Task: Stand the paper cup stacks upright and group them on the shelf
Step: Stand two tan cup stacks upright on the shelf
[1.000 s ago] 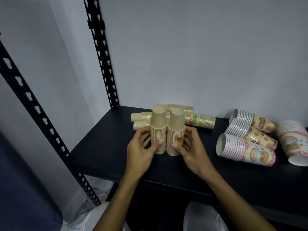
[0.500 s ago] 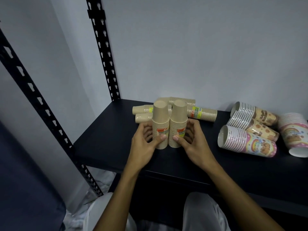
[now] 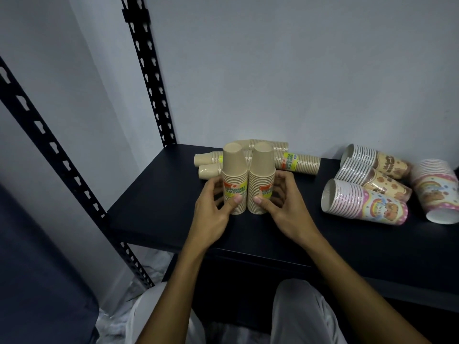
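Observation:
Two tan paper cup stacks stand upright side by side on the black shelf [image 3: 154, 209], bottoms up. My left hand [image 3: 213, 209] wraps the left stack [image 3: 234, 170], thumb on its label. My right hand [image 3: 283, 207] wraps the right stack [image 3: 262, 167] the same way. Behind them several tan stacks [image 3: 298, 162] lie on their sides. Further right, three patterned stacks lie flat, the nearest one [image 3: 362, 204] with its mouth facing left. One patterned stack [image 3: 437, 189] stands mouth down at the far right.
The shelf's black slotted posts [image 3: 149, 70] rise at the left, with a grey wall close behind the cups. Bare shelf surface lies left of the tan stacks and along the front edge. My knees in light trousers [image 3: 298, 314] are below the shelf.
Both hands and the two upright tan stacks have stayed together; the stacks have turned slightly, so the left one's label now faces me. The view has shifted a little.

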